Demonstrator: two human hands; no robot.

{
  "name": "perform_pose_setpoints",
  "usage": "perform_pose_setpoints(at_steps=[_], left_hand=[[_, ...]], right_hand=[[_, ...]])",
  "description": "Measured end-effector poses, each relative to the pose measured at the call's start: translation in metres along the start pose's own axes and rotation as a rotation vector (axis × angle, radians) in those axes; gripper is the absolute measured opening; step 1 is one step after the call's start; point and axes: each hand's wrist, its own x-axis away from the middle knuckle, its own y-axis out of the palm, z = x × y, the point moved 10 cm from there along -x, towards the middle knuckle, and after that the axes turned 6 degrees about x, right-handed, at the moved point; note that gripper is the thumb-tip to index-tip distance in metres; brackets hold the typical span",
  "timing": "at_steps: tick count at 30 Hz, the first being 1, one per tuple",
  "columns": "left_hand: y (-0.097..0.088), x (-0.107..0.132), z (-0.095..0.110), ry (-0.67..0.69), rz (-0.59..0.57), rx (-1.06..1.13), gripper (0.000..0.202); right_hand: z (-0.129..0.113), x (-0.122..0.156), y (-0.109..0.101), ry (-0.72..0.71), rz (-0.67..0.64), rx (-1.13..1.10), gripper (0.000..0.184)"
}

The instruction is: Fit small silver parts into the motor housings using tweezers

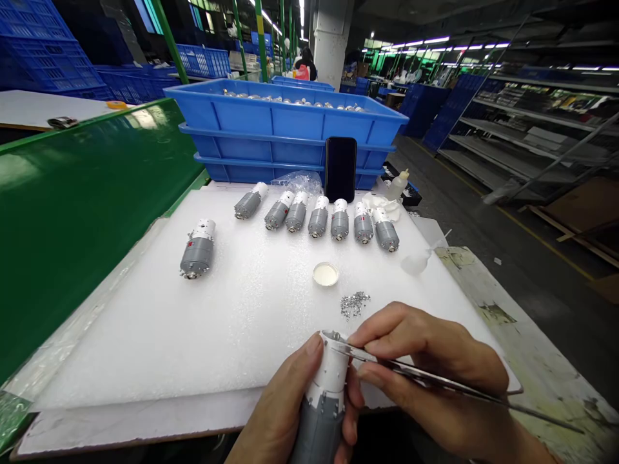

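While left hand (285, 403) grips one motor (323, 412), right hand (428, 361) pinches tweezers (416, 369), eight more (339, 220)

The person's left hand (290, 406) and right hand (435, 367) are bare, with slender fingers (387, 333) and smooth skin. The fingernails (313, 343) are trimmed short and unpainted. Both wrists run off the bottom edge of the view, so any sleeves are too cut off to tell.

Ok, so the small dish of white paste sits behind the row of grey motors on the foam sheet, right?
No: the head view shows the dish in front of the row of motors, on its near side, not behind it. It does sit on the foam sheet.
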Motion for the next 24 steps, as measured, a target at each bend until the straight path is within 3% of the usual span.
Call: perform_pose_setpoints(at_steps=[8,15,24], left_hand=[[-0.006,0.002,0.004,0.029,0.058,-0.124,0.059],[-0.017,0.007,0.0,0.037,0.203,-0.085,0.057],[-0.011,0.006,0.001,0.041,0.207,-0.064,0.048]], right_hand=[[-0.008,-0.01,0.005,-0.045,-0.12,0.068,0.012],[-0.013,-0.005,0.006,-0.072,-0.043,0.092,0.018],[-0.012,0.029,0.016,-0.069,0.1,0.379,0.011]])
